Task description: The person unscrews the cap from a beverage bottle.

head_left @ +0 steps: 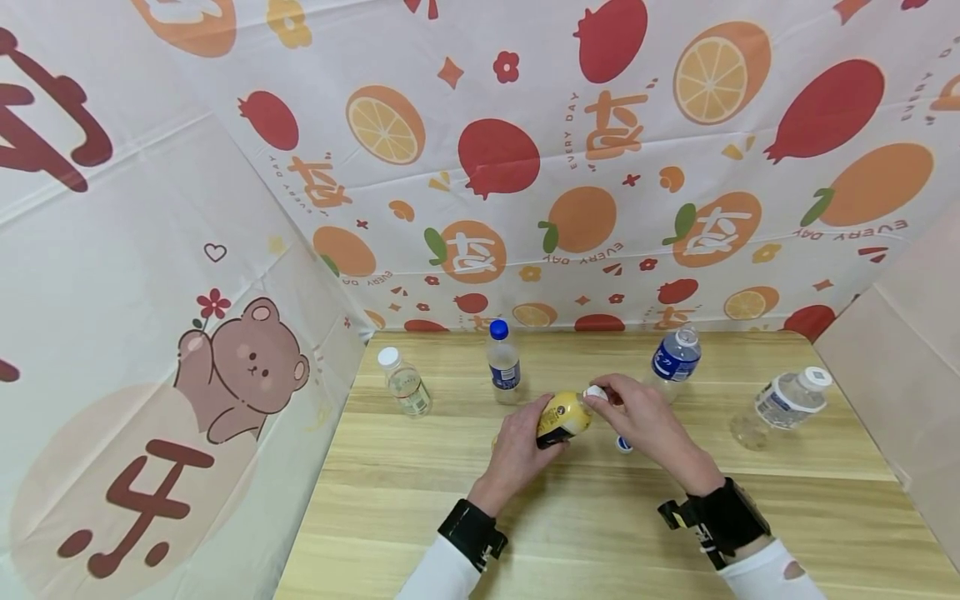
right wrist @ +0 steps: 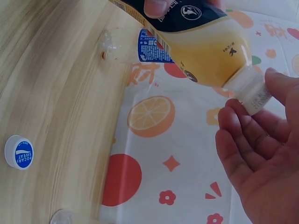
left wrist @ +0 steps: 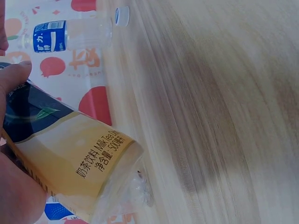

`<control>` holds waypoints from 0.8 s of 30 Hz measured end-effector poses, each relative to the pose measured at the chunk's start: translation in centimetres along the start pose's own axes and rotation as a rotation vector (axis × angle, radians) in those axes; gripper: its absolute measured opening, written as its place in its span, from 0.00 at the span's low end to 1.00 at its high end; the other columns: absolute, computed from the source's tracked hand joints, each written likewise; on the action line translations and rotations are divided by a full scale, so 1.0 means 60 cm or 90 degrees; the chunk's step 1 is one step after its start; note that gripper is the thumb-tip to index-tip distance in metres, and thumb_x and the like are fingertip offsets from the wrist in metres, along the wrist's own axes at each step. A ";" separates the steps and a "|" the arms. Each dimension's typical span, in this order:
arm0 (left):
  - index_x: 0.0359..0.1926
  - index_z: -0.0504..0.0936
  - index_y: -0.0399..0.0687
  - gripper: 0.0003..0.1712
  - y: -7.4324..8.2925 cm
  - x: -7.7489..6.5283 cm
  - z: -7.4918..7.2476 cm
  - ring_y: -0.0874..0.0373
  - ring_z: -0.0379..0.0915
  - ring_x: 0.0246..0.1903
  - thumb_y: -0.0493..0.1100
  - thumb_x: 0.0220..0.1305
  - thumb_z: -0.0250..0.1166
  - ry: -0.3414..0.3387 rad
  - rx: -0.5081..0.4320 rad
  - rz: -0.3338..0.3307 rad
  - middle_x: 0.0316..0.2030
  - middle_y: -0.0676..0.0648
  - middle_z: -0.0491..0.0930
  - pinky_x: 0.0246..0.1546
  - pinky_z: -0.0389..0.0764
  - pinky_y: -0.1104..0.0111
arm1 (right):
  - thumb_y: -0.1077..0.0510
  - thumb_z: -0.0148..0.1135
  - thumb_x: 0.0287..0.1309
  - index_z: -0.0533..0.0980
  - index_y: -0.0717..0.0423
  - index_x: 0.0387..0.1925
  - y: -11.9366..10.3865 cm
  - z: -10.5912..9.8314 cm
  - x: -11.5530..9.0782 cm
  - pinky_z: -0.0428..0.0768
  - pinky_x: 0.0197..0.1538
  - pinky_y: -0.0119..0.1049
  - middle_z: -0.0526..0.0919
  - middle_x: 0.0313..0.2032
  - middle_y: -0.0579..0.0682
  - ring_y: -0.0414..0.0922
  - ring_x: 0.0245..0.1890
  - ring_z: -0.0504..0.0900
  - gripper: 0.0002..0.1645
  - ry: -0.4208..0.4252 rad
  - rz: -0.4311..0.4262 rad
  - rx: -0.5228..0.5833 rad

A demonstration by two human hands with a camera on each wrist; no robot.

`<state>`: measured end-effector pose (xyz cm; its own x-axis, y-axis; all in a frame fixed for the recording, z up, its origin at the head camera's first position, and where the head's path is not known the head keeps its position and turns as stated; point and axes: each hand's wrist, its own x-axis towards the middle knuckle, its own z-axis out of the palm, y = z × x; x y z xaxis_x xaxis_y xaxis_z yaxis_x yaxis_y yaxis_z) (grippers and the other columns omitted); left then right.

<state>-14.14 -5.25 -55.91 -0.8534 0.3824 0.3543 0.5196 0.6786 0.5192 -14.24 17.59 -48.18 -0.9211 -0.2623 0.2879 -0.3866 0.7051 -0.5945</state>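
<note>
My left hand (head_left: pixel 519 437) grips a yellow milk tea bottle (head_left: pixel 564 417) round its dark-labelled middle. It is held tilted above the table, neck toward the right hand; "Milk Tea" shows on its label (left wrist: pixel 100 156) in the left wrist view. With thumb and forefinger my right hand (head_left: pixel 641 412) pinches the white cap (right wrist: pixel 256 95) at the bottle's mouth. The other right fingers curve loosely below the cap. A loose white-and-blue Pocari Sweat cap (right wrist: pixel 19 152) lies on the table, under the right hand in the head view (head_left: pixel 623 444).
Left of the hands stand a white-capped clear bottle (head_left: pixel 408 389) and a blue-capped bottle (head_left: pixel 503 368). A blue-labelled bottle (head_left: pixel 677 358) is behind the right hand, and another clear bottle (head_left: pixel 783 404) with a white cap stands farther right. Printed cloth (head_left: pixel 517 242) hangs behind the wooden table (head_left: pixel 600 533).
</note>
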 end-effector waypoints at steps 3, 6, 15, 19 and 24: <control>0.72 0.68 0.45 0.48 -0.001 0.000 -0.001 0.53 0.78 0.57 0.50 0.55 0.81 -0.009 -0.005 -0.002 0.59 0.45 0.81 0.60 0.79 0.55 | 0.53 0.67 0.70 0.79 0.60 0.57 0.000 -0.003 -0.001 0.87 0.42 0.44 0.87 0.46 0.52 0.47 0.43 0.85 0.20 -0.014 -0.005 0.014; 0.72 0.68 0.45 0.48 -0.002 0.001 -0.002 0.53 0.78 0.58 0.50 0.56 0.81 -0.022 -0.011 -0.011 0.60 0.45 0.80 0.61 0.78 0.56 | 0.53 0.66 0.71 0.78 0.61 0.60 0.001 -0.005 -0.003 0.87 0.45 0.48 0.85 0.50 0.55 0.50 0.46 0.85 0.22 -0.030 -0.003 0.030; 0.72 0.67 0.47 0.47 -0.006 0.000 -0.001 0.54 0.77 0.58 0.48 0.56 0.81 -0.049 -0.036 -0.022 0.61 0.46 0.80 0.61 0.78 0.56 | 0.59 0.64 0.72 0.73 0.63 0.65 0.005 -0.009 -0.009 0.86 0.51 0.49 0.83 0.55 0.57 0.52 0.52 0.84 0.25 -0.071 0.010 0.096; 0.73 0.67 0.48 0.48 -0.008 0.000 0.000 0.55 0.77 0.58 0.48 0.56 0.81 -0.061 -0.040 -0.020 0.61 0.47 0.80 0.61 0.78 0.57 | 0.61 0.64 0.71 0.73 0.64 0.66 0.006 -0.009 -0.011 0.86 0.51 0.48 0.83 0.55 0.57 0.52 0.53 0.83 0.25 -0.081 0.006 0.110; 0.73 0.67 0.48 0.48 -0.009 0.000 0.000 0.54 0.77 0.58 0.48 0.56 0.81 -0.062 -0.037 -0.018 0.61 0.46 0.80 0.61 0.79 0.57 | 0.58 0.64 0.71 0.71 0.65 0.67 0.007 -0.009 -0.011 0.85 0.53 0.51 0.82 0.58 0.61 0.56 0.54 0.83 0.28 -0.087 0.024 0.133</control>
<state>-14.42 -5.63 -56.19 -0.8662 0.4247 0.2633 0.4946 0.6536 0.5729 -13.78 18.43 -48.20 -0.9273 -0.3352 0.1663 -0.3400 0.5689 -0.7489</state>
